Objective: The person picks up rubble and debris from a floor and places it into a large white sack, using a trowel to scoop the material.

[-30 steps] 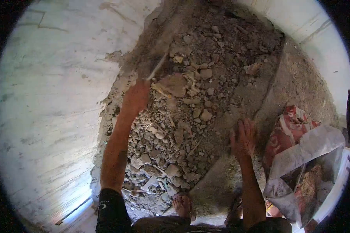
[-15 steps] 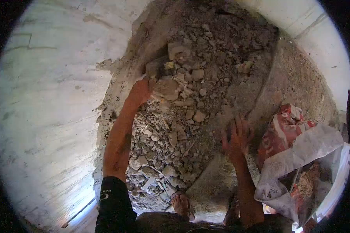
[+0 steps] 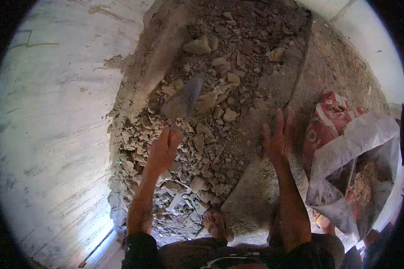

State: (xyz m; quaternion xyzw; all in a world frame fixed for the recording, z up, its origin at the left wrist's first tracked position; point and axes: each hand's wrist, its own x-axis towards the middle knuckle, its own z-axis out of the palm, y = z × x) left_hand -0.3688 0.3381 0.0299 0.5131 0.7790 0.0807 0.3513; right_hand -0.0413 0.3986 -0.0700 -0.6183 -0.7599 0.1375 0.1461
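A trowel (image 3: 182,99) with a grey, blurred blade lies over the rubble (image 3: 211,134), its tip pointing up and to the right. My left hand (image 3: 164,148) is closed round its handle, a bit of which shows reddish between the fingers. To the right, my right hand (image 3: 278,140) hovers above the dusty ground with its fingers spread and nothing in it. Broken stones and chunks fill the space around the trowel and between my hands.
On the right stands an open red and white sack (image 3: 330,184) with brownish material inside. A pale wall (image 3: 58,125) borders the rubble on the left. My bare foot (image 3: 215,224) is at the bottom, and another person's foot (image 3: 324,223) shows beside the sack.
My left hand has drawn back toward me with the trowel, and the blade now shows clear of the large stones. My right hand has moved slightly forward, its fingers still spread.
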